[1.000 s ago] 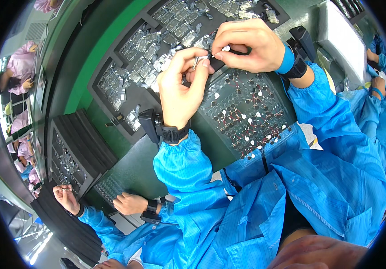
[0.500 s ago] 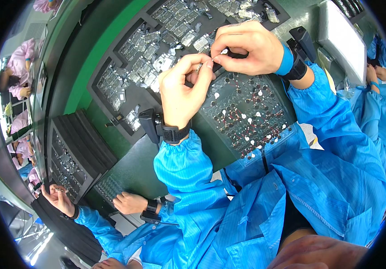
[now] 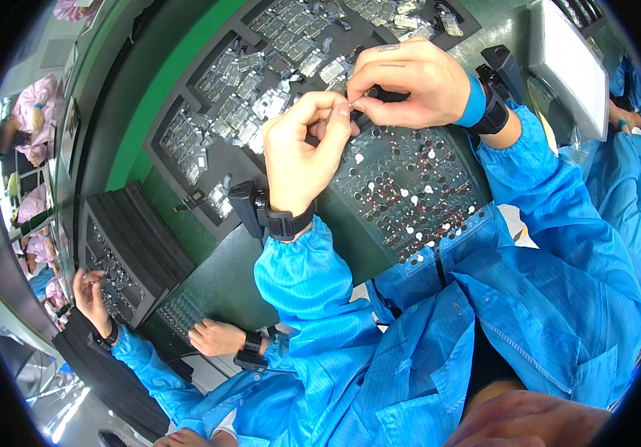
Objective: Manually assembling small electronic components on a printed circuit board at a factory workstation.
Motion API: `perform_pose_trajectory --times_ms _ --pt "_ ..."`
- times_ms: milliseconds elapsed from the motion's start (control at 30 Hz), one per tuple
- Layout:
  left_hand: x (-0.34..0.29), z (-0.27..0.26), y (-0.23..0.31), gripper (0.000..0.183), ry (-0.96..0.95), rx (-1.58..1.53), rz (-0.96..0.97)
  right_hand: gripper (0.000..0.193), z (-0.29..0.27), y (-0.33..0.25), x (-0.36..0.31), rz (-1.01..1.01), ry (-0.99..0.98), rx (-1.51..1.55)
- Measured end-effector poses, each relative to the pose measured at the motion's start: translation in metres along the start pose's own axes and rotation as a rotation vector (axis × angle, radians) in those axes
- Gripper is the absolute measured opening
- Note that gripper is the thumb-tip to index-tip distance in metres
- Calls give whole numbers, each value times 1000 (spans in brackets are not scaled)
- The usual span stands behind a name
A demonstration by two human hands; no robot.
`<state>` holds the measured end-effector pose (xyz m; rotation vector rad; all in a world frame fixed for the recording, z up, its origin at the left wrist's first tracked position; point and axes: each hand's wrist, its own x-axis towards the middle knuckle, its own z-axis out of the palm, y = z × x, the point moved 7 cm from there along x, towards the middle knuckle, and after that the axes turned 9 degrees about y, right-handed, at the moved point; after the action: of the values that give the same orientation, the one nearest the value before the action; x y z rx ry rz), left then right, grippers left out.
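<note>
Moved since the earlier frame: a co-worker's raised hand (image 3: 91, 298), now higher beside the far left tray; the white disc by the right thumb, no longer showing. The two working hands have barely shifted.

Item: left hand (image 3: 302, 145). Thumb and forefinger together, pinched on a small part (image 3: 350, 106), of which only a pale speck shows; other fingers curled behind.

Item: right hand (image 3: 413, 82). Thumb and forefinger closed on the same spot, tips meeting the left's. Apparently a two-sided pinch, so that one hand steadies while the other does fine work. The part sits between the fingertips, over the border of the two trays.

Item: dark foam tray (image 3: 235, 167), beyond the hands, its recesses full of metal parts (image 3: 268, 103); probably set there for an easy reach, the foam cushioning them.

Item: clear plastic tray (image 3: 410, 158), just below the right hand, bearing round parts (image 3: 406, 191), dark and white, with red wires; its moulded cells presumably keep the wires from tangling.

Item: blue wristband (image 3: 475, 100), right wrist, above a black strap.

Item: white stack (image 3: 570, 71), upper right.

Lettering: none legible on parts, trays or straps
</note>
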<state>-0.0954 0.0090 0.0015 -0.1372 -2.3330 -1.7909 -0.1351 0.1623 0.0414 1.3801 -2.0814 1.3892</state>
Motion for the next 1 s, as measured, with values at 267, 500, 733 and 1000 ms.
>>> perform_pose_trajectory --times_ms 267,500,733,1000 --pt "0 0 3 13 89 -47 -53 8 -7 2 1 29 25 4" --pt "2 1 -3 19 48 8 -125 8 -13 7 2 87 43 -29" --pt "0 1 0 17 -3 91 -146 8 -4 4 1 22 18 -86" --pt "-1 3 0 17 -20 16 -174 7 -3 5 1 54 10 -86"
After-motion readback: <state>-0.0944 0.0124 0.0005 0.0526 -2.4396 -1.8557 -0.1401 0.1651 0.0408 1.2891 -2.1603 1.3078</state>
